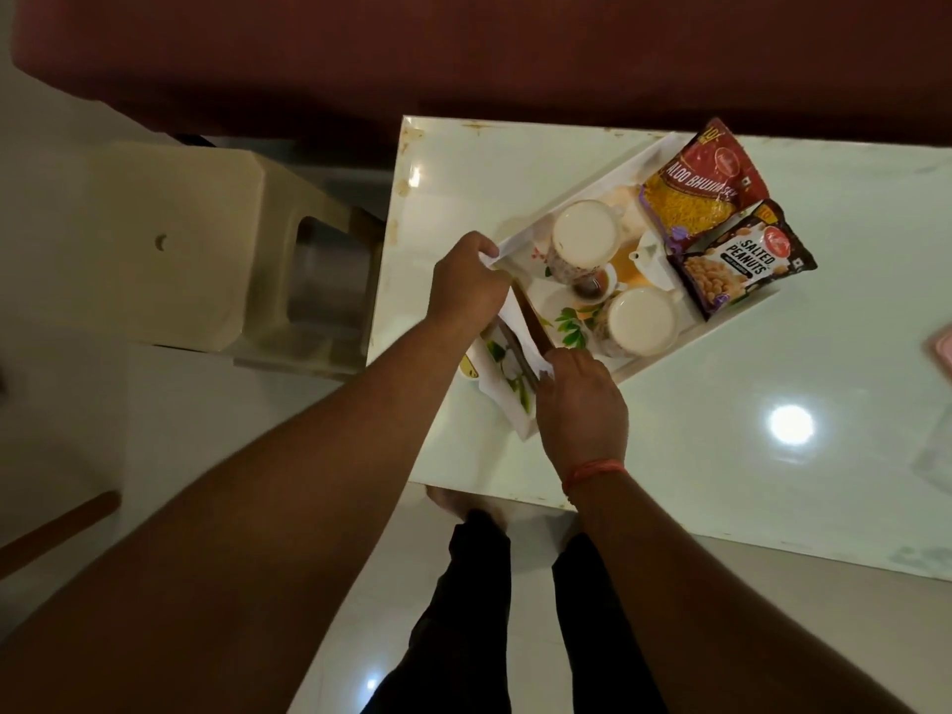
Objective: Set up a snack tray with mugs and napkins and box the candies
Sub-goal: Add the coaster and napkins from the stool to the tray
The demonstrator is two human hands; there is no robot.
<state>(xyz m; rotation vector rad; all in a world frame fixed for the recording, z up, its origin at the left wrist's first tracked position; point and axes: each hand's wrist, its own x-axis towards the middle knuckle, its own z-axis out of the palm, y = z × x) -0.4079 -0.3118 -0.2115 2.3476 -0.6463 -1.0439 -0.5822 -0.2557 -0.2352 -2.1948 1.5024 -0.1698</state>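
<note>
A white tray (587, 190) lies slanted on the white table (747, 456). On it stand two floral mugs, one (584, 234) at the far left and one (644, 322) nearer me. A red Aloo Bhujia packet (700, 182) and a dark Salted Peanuts packet (742, 260) lie at the tray's right end. A white napkin with a leaf print (502, 376) is stretched along the tray's left end. My left hand (466, 286) pinches its far corner and my right hand (582, 404) pinches its near edge. What is under the napkin is hidden.
A small white jug (651, 255) sits between the mugs. Left of the table stands a beige plastic stool (206, 239) with a steel vessel (329, 280) under it. A dark red sofa (463, 54) runs behind. A pink thing (940, 353) shows at the right edge.
</note>
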